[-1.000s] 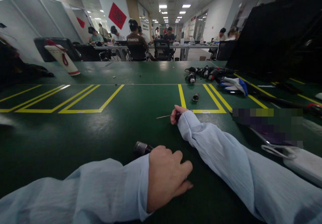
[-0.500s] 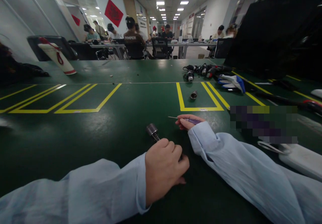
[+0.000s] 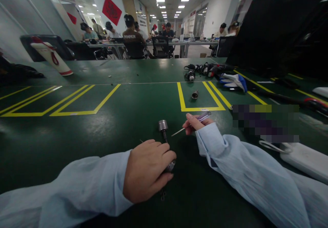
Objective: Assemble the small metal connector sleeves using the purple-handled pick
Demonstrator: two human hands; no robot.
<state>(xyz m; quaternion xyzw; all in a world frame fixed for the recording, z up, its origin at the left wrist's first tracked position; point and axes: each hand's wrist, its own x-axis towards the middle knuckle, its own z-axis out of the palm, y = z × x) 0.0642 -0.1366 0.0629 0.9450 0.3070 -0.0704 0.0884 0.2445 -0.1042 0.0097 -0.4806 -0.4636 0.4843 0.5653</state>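
My left hand (image 3: 150,170) is closed, palm down, low over the green table. Its fingers curl round a metal part, whose rounded end (image 3: 171,166) shows by the thumb. A knurled metal cylinder (image 3: 163,125) sticks out beyond the knuckles on a thin dark stem; whether it joins the part in my hand is hidden. My right hand (image 3: 196,124) pinches a thin screwdriver (image 3: 203,116) with a clear purple handle. The bare shaft points down and left, its tip near the stem but apart from it. Small ring-like bits (image 3: 163,195) lie below my left hand.
A small metal cup-shaped part (image 3: 195,94) lies inside a yellow-taped box. Behind it are several dark metal fittings (image 3: 191,75) and a blue-and-white glove (image 3: 233,81). A white case (image 3: 302,159) lies right of my right arm. A black screen stands at right; people sit farther back.
My left hand has shifted left and turned, so the metal cylinder now stands more upright. The screwdriver has tilted, its tip now lower and angled down toward the stem.
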